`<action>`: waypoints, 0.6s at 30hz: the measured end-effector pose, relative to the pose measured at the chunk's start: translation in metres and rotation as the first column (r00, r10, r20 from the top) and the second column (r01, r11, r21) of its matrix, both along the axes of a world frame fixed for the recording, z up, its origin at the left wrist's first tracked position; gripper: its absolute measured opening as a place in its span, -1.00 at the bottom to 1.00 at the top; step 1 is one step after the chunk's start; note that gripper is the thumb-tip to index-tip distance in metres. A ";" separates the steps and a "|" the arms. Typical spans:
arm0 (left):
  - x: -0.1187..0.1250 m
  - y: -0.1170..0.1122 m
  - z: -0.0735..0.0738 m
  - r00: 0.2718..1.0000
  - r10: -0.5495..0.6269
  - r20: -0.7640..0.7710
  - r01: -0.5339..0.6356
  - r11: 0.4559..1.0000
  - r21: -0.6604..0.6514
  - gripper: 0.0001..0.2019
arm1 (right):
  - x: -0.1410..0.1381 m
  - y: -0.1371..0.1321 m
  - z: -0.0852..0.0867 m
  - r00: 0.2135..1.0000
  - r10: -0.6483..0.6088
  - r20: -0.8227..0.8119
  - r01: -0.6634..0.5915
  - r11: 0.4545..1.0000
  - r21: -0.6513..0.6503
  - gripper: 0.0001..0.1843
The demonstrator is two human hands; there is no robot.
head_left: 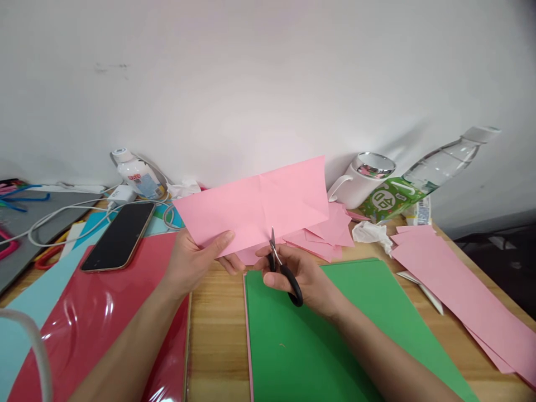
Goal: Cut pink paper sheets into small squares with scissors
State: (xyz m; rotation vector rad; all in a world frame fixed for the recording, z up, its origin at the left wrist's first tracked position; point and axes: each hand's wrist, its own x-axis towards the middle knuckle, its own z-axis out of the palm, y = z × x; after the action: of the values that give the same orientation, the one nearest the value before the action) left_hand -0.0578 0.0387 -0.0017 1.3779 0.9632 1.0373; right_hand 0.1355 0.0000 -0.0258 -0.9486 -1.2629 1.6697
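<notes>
Closed around black-handled scissors (286, 271), the right hand (305, 273) holds the blades at the lower edge of a raised pink sheet (255, 209); the left hand (196, 259) pinches its lower left part, thumb in front. Green paper (335, 329) lies below the right forearm. Farther off, left, rests a phone (121, 237); beyond, a white mug (355, 187) stands near the wall (259, 72).

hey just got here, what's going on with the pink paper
A person's left hand holds up a pink sheet, while the right hand grips black-handled scissors with the blades at its lower edge. Whether they have cut into it is hard to tell. More pink pieces lie behind, and green sheets lie beneath the right hand.
</notes>
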 end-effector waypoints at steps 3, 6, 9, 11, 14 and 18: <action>0.000 0.000 0.000 1.000 -0.001 -0.003 0.001 1.000 0.000 -0.82 | 0.000 0.000 0.000 1.000 0.000 0.001 0.000 1.000 0.002 -0.60; 0.000 0.000 0.000 1.000 -0.010 -0.002 0.010 1.000 0.003 -0.82 | 0.001 -0.001 0.000 1.000 0.000 0.009 0.000 1.000 0.000 -0.59; 0.000 0.000 0.000 1.000 -0.021 -0.004 0.021 1.000 0.004 -0.81 | 0.001 -0.001 0.001 1.000 0.002 0.018 -0.002 1.000 0.004 -0.60; -0.001 0.000 0.000 1.000 -0.023 -0.004 0.023 1.000 0.000 -0.82 | 0.001 -0.001 0.000 1.000 0.003 0.024 -0.003 1.000 0.007 -0.60; -0.001 0.000 -0.001 1.000 -0.015 0.003 0.015 1.000 -0.008 -0.85 | 0.000 -0.001 0.000 1.000 0.002 0.026 -0.003 1.000 0.007 -0.60; -0.001 -0.001 0.000 1.000 -0.006 0.029 0.007 0.999 -0.034 -0.88 | 0.000 -0.002 0.001 0.999 -0.003 0.032 0.003 1.000 0.023 -0.61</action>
State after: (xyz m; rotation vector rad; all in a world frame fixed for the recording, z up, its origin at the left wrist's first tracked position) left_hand -0.0586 0.0377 -0.0016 1.3333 0.9508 1.0292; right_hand 0.1352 -0.0017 -0.0250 -0.9665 -1.2984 1.6407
